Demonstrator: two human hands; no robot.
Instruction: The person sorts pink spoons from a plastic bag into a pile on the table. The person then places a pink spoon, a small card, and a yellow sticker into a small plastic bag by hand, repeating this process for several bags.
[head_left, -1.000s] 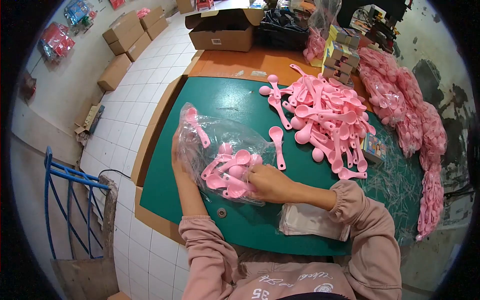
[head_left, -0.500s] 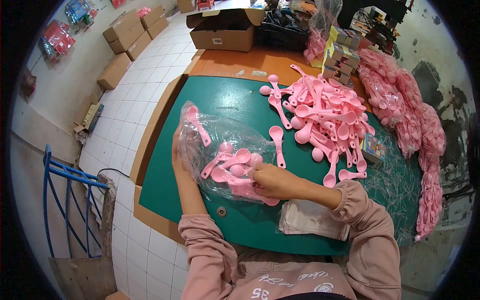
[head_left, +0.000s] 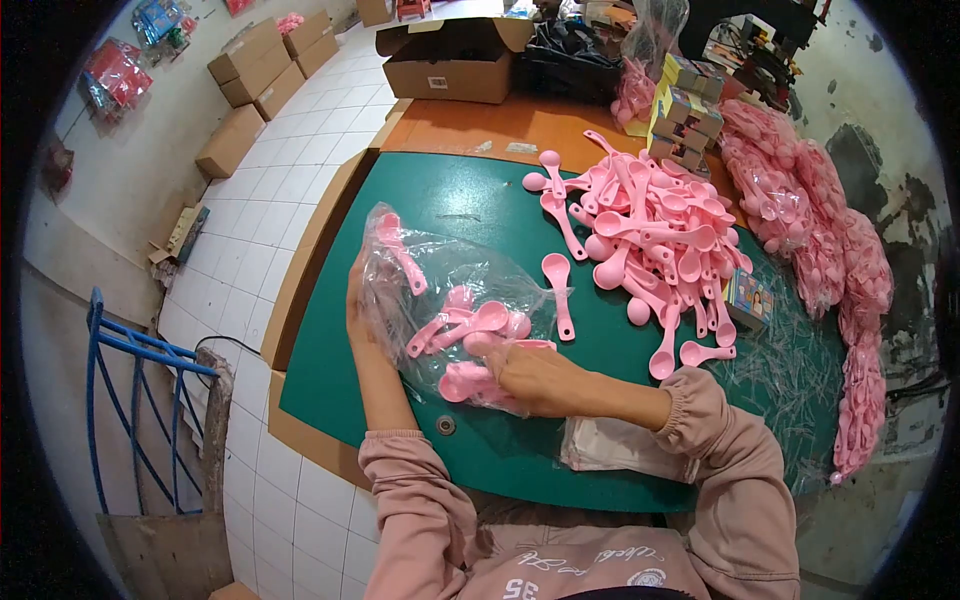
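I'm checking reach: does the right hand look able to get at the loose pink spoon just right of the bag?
Probably yes: mostly green tabletop lies between the right hand and the pink spoon, though the hand is busy at the plastic bag.

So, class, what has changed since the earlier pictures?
The right hand has moved slightly toward the body; spoons beside it shifted in the bag. One spoon in the pile slid the same way. Any release is unclear. The left hand and lone spoon stayed put.
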